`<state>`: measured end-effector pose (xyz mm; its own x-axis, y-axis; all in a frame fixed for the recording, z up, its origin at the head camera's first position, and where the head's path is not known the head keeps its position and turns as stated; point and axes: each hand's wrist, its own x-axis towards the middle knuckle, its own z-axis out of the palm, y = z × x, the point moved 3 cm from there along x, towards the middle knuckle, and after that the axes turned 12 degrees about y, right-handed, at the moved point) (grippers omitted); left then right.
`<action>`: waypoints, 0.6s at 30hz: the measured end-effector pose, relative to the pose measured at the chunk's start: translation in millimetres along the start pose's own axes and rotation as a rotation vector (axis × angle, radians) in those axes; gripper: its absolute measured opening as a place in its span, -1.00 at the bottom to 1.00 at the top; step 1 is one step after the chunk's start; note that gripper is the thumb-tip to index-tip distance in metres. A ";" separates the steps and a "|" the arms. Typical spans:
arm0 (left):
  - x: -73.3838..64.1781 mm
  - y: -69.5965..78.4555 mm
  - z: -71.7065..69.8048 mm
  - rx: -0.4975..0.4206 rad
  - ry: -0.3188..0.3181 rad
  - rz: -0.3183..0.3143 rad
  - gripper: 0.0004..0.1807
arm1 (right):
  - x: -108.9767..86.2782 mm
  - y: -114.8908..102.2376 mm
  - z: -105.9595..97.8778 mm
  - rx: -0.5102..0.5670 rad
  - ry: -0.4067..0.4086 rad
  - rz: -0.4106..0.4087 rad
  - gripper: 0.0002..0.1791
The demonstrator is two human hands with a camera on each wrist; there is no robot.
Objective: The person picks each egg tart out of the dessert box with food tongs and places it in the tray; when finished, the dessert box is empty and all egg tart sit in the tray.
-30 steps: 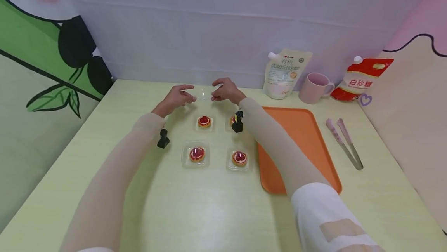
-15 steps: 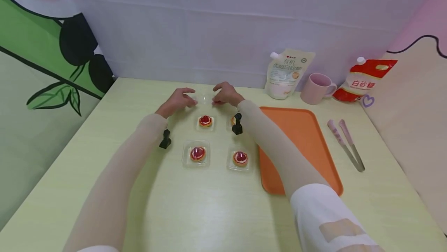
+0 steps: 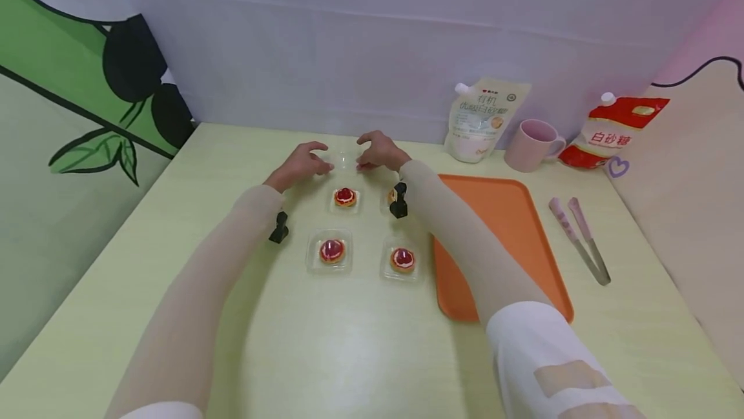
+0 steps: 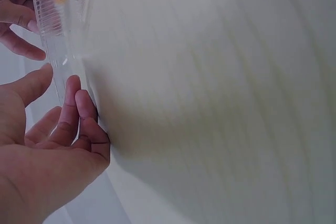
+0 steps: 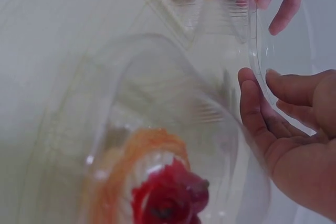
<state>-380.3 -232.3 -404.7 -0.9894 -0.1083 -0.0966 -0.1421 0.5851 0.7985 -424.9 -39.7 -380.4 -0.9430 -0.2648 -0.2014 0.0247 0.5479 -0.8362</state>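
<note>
At the far side of the table, a clear plastic box [image 3: 344, 159] stands between the two hands. My left hand [image 3: 302, 164] pinches its left side between thumb and fingers. On the opposite side, my right hand [image 3: 380, 151] pinches the box's thin edge [image 5: 255, 51], thumb above the curled fingers. Just in front of the hands is a boxed red-topped tart [image 3: 345, 197]. Another boxed tart [image 5: 163, 192] looms close in the right wrist view; the right wrist camera mostly covers it in the head view. Two more boxed tarts, a left one [image 3: 332, 251] and a right one [image 3: 403, 260], sit nearer.
An orange tray [image 3: 500, 212] lies right of the boxes, partly under the right forearm. Tongs [image 3: 581, 241] lie beyond it. A cream pouch [image 3: 485, 122], a pink mug [image 3: 530, 146] and a red pouch [image 3: 613, 132] stand at the back right, near the wall [image 3: 372, 70].
The whole head view has shifted slightly. Both hands stay at the clear box, with their fingers placed almost as before.
</note>
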 end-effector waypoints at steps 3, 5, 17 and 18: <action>0.6 0.3 1.5 -0.002 0.005 0.007 -0.32 | -0.8 0.6 -2.7 -0.009 -0.008 -0.012 -0.35; 0.2 -0.2 0.3 0.005 0.008 0.007 -0.31 | -2.1 -0.7 -4.0 -0.015 -0.015 -0.013 -0.34; -6.1 -4.7 -11.3 0.053 -0.005 -0.008 -0.29 | -21.0 -12.2 -32.9 -0.062 -0.009 -0.058 -0.34; -6.7 -5.2 -12.6 0.058 -0.002 -0.011 -0.29 | -22.1 -12.5 -36.1 -0.063 -0.009 -0.055 -0.34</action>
<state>-372.6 -244.8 -400.8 -0.9878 -0.1134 -0.1063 -0.1542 0.6298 0.7613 -416.3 -12.1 -347.0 -0.9393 -0.3032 -0.1608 -0.0484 0.5808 -0.8126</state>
